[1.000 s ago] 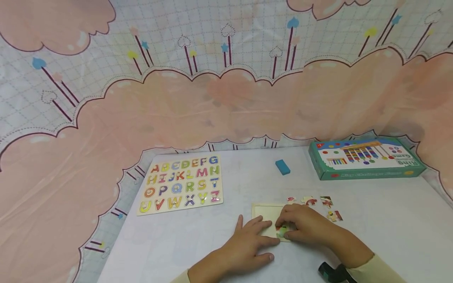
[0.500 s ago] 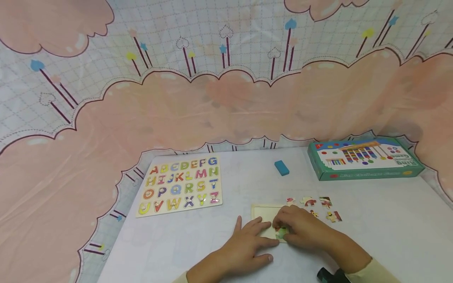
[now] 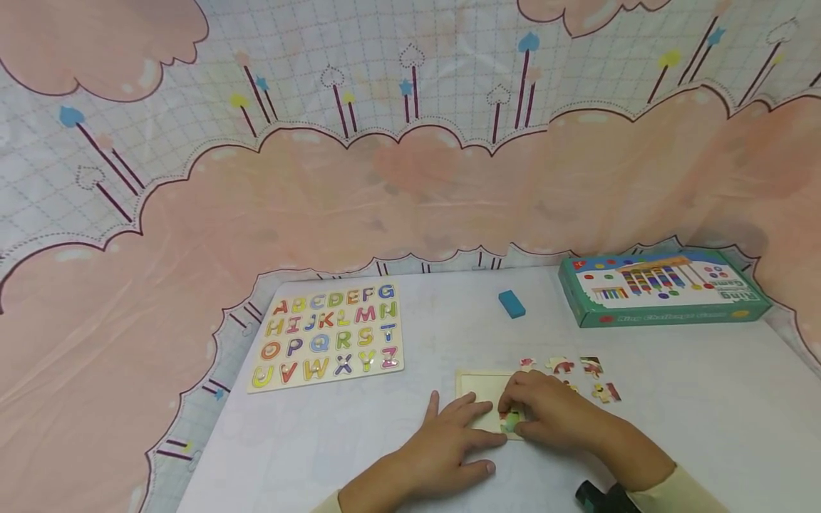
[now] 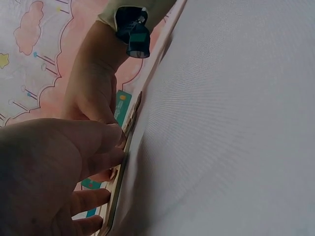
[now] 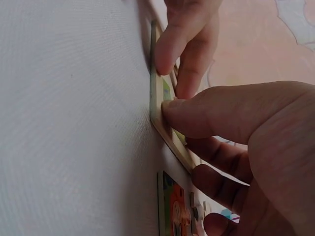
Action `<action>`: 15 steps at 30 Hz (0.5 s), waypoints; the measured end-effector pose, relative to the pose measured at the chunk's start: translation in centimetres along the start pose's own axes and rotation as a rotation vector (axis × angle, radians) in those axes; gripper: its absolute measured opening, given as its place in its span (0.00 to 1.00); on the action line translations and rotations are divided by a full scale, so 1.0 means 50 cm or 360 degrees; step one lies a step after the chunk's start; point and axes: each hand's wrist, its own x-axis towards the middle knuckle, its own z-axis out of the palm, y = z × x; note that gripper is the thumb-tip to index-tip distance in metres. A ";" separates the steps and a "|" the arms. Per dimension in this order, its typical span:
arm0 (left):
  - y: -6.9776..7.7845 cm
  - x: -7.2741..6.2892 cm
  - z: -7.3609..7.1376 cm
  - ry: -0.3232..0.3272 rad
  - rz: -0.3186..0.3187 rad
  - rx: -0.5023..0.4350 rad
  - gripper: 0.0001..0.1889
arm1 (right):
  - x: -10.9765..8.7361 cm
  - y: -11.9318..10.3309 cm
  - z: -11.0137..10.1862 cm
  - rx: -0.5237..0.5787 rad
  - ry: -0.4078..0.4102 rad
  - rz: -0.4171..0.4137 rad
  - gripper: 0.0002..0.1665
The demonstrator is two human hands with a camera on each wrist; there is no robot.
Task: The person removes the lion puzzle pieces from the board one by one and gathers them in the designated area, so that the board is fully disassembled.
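Note:
A shallow wooden puzzle tray lies on the white table near the front edge. My left hand rests flat on it, straight fingers pressing its left side, seen close in the left wrist view. My right hand curls over a green and red puzzle piece at the tray's lower right corner, thumb and fingers pinching it. In the right wrist view the right thumb presses at the tray's edge. Several loose puzzle pieces lie just right of the tray.
An alphabet board with coloured letters lies at the left. A small blue block sits behind the tray, and a green game box stands at the back right. A pink and white patterned cloth rises behind the table.
The right hand's fingers have shifted slightly over the piece in the tray. The left hand has stayed in place on the tray.

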 end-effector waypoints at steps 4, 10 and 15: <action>0.001 0.000 -0.003 -0.0004 0.0002 -0.0010 0.22 | 0.000 0.002 -0.002 0.0044 -0.0015 0.0025 0.18; 0.003 0.000 -0.009 -0.0013 0.0008 -0.0033 0.22 | -0.001 0.009 -0.001 0.0145 0.0006 -0.0003 0.18; 0.006 -0.002 -0.012 -0.0014 0.0015 -0.0034 0.22 | -0.004 0.010 -0.001 0.0266 0.0030 -0.0006 0.16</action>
